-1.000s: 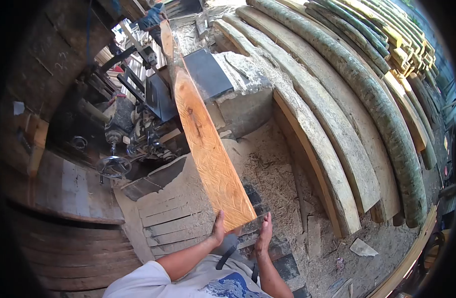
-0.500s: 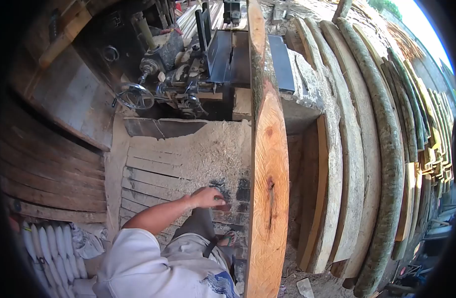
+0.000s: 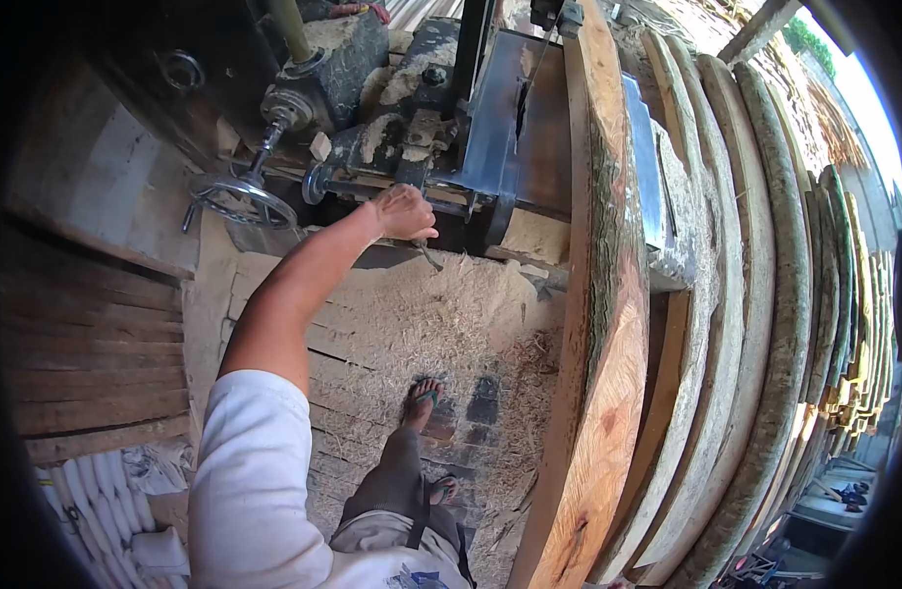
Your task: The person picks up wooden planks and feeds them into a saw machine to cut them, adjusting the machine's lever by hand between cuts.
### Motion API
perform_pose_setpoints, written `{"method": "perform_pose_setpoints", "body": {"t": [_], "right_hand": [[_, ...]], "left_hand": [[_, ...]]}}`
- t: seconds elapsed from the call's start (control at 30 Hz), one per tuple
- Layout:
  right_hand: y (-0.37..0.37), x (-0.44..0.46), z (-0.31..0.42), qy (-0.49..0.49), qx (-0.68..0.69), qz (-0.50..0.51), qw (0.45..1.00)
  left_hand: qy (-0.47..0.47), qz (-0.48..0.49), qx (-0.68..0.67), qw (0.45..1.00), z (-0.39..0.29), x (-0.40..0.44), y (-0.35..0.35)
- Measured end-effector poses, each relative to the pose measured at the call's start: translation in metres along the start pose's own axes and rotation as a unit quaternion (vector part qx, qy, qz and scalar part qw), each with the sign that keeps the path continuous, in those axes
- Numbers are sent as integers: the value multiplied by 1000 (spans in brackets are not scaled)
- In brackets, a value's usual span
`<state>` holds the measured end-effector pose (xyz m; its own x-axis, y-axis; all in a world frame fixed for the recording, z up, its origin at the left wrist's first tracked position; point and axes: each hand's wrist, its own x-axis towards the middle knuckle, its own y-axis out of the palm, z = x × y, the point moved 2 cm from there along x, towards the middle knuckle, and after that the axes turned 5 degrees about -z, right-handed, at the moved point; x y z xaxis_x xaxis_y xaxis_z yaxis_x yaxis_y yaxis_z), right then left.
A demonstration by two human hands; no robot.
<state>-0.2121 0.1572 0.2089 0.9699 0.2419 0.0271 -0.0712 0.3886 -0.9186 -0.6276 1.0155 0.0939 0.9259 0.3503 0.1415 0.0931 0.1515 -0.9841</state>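
Note:
My left hand (image 3: 404, 212) is at the front of the saw machine, its fingers closed round a short dark lever (image 3: 430, 259) whose lower end sticks out beneath the fist. Just behind the hand are the machine's sawdust-covered guide fittings (image 3: 417, 147). To its left is a chrome handwheel (image 3: 243, 201). A thick timber beam (image 3: 608, 393), bark along one side and fresh-cut wood on the face, runs lengthwise to the right of my body, its far part over the metal saw table (image 3: 544, 128). My right hand is not in view.
Curved slabs and a bark-covered log (image 3: 790, 245) are stacked along the right. Sawdust (image 3: 451, 304) covers the slatted floor by my sandalled feet. Dark wooden boards (image 3: 107, 344) and a stack of pale rounded pieces (image 3: 98, 501) stand on the left.
My left hand has moved forward from near my legs to the front of the machine. The view has come closer to the machine, and the beam appears farther right and slanted.

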Motion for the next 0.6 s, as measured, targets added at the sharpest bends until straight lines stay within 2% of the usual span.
{"method": "perform_pose_setpoints", "body": {"t": [0.03, 0.07, 0.13, 0.17, 0.2, 0.23, 0.27, 0.3, 0.33, 0.4, 0.47, 0.53, 0.6], "right_hand": [[17, -3, 111, -39, 90, 37, 995], [34, -7, 221, -71, 181, 83, 978], [77, -31, 307, -82, 296, 150, 940], [88, -39, 331, -121, 252, 246, 928], [96, -47, 350, -159, 205, 340, 904], [122, -55, 357, -187, 267, 352, 877], [152, -69, 362, -210, 333, 361, 846], [171, -79, 374, -186, 339, 367, 846], [184, -84, 386, -165, 341, 376, 846], [205, -77, 403, -151, 342, 381, 845], [220, -71, 412, -154, 339, 380, 847], [222, -61, 417, -118, 349, 360, 857], [216, -43, 417, -177, 336, 311, 871]], "left_hand": [[45, -7, 10, 999, 13, 3, 8], [47, 8, 24, 999, 21, 5, 21], [48, 36, 52, 997, 26, 8, 46], [25, -59, 19, 998, 29, 9, 60], [-139, -153, 7, 978, 34, 16, 64], [-301, -236, -6, 924, 33, 21, 63], [-448, -308, -13, 839, 33, 20, 59], [-548, -200, -84, 808, 31, 17, 52], [-611, -309, -97, 722, 22, 4, 52], [-692, -511, -114, 497, 5, -17, 57], [-718, -529, -287, 350, -7, -29, 73], [-709, -519, -442, 181, -26, -37, 89], [-655, -485, -580, 0, -39, -26, 109]]}}
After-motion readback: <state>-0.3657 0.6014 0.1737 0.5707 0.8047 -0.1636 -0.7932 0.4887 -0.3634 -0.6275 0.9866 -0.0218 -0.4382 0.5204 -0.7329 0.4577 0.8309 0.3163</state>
